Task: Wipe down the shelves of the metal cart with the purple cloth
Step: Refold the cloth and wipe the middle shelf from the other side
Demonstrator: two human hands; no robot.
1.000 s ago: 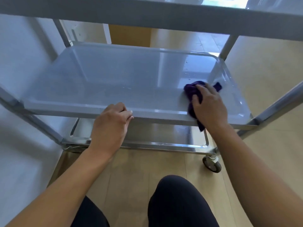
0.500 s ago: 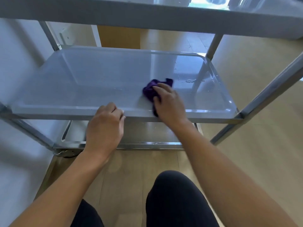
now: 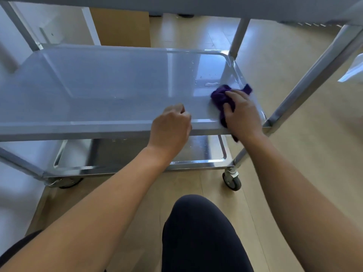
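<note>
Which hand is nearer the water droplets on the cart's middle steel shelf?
Right. The right hand holds the purple cloth just in front of the water droplets; the left hand grips the middle steel shelf at its front edge, farther left.

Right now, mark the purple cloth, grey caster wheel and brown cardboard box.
purple cloth point(image 3: 221, 96), head view, bunched part beside the fingers
grey caster wheel point(image 3: 234, 183), head view, wheel side
brown cardboard box point(image 3: 121, 26), head view, front face

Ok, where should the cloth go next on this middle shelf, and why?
Probably push the purple cloth away toward the far right corner of the middle shelf: water droplets lie just beyond it there. The right hand holds the cloth, and the left hand grips the front rim.
</note>
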